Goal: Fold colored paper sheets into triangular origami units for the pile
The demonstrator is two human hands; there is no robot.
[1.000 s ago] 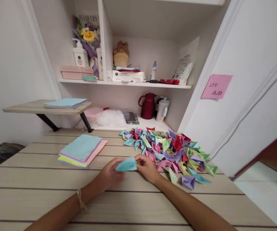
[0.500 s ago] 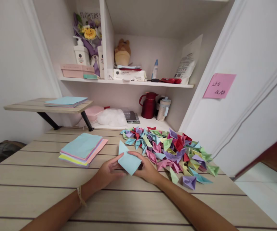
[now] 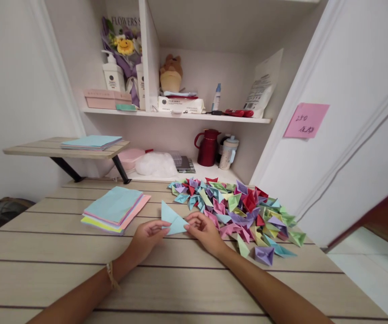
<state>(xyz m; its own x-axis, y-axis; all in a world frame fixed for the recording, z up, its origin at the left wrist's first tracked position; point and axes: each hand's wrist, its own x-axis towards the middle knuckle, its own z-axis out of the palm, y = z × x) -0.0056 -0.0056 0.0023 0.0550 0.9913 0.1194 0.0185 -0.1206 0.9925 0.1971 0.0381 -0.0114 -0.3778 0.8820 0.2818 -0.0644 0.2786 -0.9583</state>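
Observation:
A light blue folded paper (image 3: 173,219) is held up over the table, with one pointed flap rising at its upper left. My left hand (image 3: 148,236) pinches its left lower edge between thumb and fingers. At the right corner, my right hand (image 3: 203,229) has it between thumb and forefinger. Just right of my right hand lies a heap of folded paper boats (image 3: 234,207) in many colours. A stack of square coloured paper (image 3: 115,207), blue on top, rests left of my hands.
A small raised shelf (image 3: 32,146) at the back left carries more paper sheets (image 3: 91,141). Behind the table a cabinet holds a red jug (image 3: 208,148), a pale cup (image 3: 228,154) and a plastic bag (image 3: 156,164). A pink note (image 3: 307,120) sticks on the right wall.
The blue paper was a diamond with a flap behind it; now its lower part is a smaller triangle shape. My hands have moved to its left and right edges.

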